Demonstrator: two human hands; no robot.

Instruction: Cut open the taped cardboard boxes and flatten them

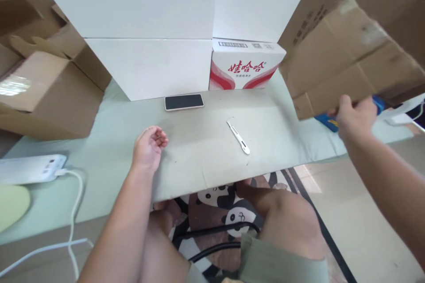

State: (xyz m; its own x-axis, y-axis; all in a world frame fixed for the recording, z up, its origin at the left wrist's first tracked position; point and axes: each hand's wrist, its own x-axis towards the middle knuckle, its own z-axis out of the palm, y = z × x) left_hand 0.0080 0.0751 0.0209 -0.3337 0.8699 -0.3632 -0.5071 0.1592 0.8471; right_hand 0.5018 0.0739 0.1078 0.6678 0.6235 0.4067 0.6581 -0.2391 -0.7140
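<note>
My right hand [357,117] grips the lower edge of a brown cardboard piece [332,57], holding it raised and tilted at the right. The piece is slightly blurred and has a crease across it. My left hand [148,148] rests at the table's near left part, palm turned inward, fingers loosely curled with nothing in them. A white craft knife [238,137] lies on the table between my hands. Behind it and to the left, a phone [184,102] with a dark screen lies flat.
White boards [149,64] and a white-and-red carton [247,68] stand at the back. An open cardboard box [63,97] is at left, a large brown carton [312,17] at right. A power strip [33,168] with a cable lies left. Something blue [327,121] sits behind my right hand.
</note>
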